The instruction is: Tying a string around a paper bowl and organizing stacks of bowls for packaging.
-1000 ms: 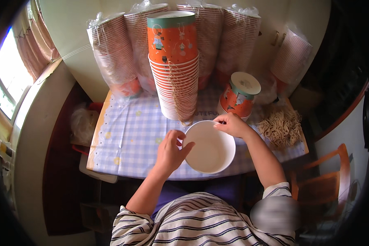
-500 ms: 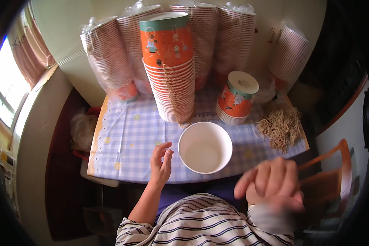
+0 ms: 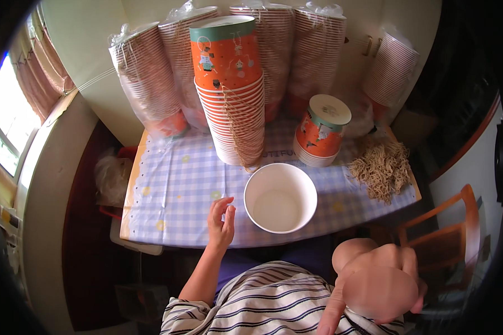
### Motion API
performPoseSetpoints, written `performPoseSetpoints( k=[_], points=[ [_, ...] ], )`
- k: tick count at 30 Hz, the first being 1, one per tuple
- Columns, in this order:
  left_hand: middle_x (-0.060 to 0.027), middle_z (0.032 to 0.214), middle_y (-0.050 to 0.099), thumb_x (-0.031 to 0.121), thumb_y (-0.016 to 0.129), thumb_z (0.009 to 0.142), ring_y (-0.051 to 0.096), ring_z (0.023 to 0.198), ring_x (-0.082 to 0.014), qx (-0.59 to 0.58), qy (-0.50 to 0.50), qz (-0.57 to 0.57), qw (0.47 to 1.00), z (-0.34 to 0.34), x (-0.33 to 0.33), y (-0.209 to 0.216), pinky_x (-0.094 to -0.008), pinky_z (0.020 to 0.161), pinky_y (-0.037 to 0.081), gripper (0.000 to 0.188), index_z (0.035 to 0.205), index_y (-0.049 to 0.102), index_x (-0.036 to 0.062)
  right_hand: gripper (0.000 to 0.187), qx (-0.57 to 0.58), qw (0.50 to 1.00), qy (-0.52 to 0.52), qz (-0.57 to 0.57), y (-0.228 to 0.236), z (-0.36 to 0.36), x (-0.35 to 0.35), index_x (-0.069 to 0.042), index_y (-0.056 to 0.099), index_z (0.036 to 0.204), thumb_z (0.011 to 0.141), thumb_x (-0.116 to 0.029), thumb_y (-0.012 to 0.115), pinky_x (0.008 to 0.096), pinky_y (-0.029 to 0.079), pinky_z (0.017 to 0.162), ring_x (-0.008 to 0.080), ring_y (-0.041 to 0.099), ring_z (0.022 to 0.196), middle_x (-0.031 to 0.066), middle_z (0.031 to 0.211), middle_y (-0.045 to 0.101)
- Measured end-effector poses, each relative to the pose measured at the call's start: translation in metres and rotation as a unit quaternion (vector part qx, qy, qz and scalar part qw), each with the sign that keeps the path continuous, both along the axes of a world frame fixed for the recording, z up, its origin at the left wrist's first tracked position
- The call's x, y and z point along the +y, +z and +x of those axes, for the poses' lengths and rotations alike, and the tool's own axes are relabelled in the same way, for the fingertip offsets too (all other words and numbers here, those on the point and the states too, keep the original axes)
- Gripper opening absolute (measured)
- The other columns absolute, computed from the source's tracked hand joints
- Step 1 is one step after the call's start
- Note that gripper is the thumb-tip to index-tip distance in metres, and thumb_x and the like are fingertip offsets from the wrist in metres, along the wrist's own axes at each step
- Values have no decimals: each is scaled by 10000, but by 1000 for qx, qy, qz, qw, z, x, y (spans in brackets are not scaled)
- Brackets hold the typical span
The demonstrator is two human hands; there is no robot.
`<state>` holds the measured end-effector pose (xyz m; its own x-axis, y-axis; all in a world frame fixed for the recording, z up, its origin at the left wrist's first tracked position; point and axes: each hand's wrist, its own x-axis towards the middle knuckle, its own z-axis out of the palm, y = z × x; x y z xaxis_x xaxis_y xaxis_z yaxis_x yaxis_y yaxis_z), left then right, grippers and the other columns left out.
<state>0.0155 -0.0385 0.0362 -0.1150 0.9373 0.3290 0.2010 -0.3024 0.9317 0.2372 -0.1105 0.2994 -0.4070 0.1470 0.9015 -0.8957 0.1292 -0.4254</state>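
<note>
White-lined paper tub (image 3: 280, 198) mouth up, near the middle of the surface's (image 3: 173, 212) front edge. Left hand (image 3: 222, 222) just beside its left side, apart from it; fingers loosely bent, gap at the thumb, empty; forearm angled up across the front edge. Right hand (image 3: 377, 279) well apart, short of the front edge, raised close to the camera, fingers bent; partly blurred, cannot tell whether it holds anything. Twine heap (image 3: 381, 170) by the right edge.

Daylight comes through a window (image 3: 6, 111) at the left, beside a pinkish-brown curtain (image 3: 42, 70). A cream surface (image 3: 95, 33) with metal handles (image 3: 368, 46) (wall or cupboard, hard to say) rises behind the table (image 3: 190, 215); a wooden chair (image 3: 470, 223) stands at the right.
</note>
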Motion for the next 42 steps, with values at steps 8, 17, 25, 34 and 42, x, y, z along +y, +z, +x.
performPoseSetpoints(
  k=[8,17,25,34,42],
  points=[
    [-101,967,574,112,562,894,558,725,-153,33,13,19,999,0,1,-26,-260,648,458,175,1033,609,16,423,-8,1000,15,-18,2,-2,2,-4,567,560,900,-248,508,579,444,896,117,334,365,6,445,391],
    [-107,980,572,121,575,889,555,688,-146,84,9,44,995,0,-2,-24,-250,632,455,179,1024,601,6,426,-6,999,31,-36,0,-4,8,10,581,577,900,-259,507,597,415,923,117,344,373,18,447,395],
    [-106,983,568,133,569,893,563,701,-143,69,9,39,997,2,-2,-24,-255,629,460,181,1018,602,5,427,-32,992,120,-4,1,0,12,26,587,603,904,-265,500,621,390,936,137,351,386,31,462,399],
    [-102,990,567,128,568,892,555,692,-140,58,3,32,998,2,-2,-24,-251,626,457,175,1014,605,8,438,-34,991,117,-52,3,-3,9,23,588,588,903,-273,516,641,354,956,137,339,385,26,448,375],
    [-108,1016,560,126,566,894,555,694,-140,59,11,40,997,-3,-3,-29,-252,631,457,181,1028,598,10,390,-21,987,137,-86,-8,-4,17,17,604,628,871,-284,553,684,322,946,132,352,399,25,453,401]
  ],
)
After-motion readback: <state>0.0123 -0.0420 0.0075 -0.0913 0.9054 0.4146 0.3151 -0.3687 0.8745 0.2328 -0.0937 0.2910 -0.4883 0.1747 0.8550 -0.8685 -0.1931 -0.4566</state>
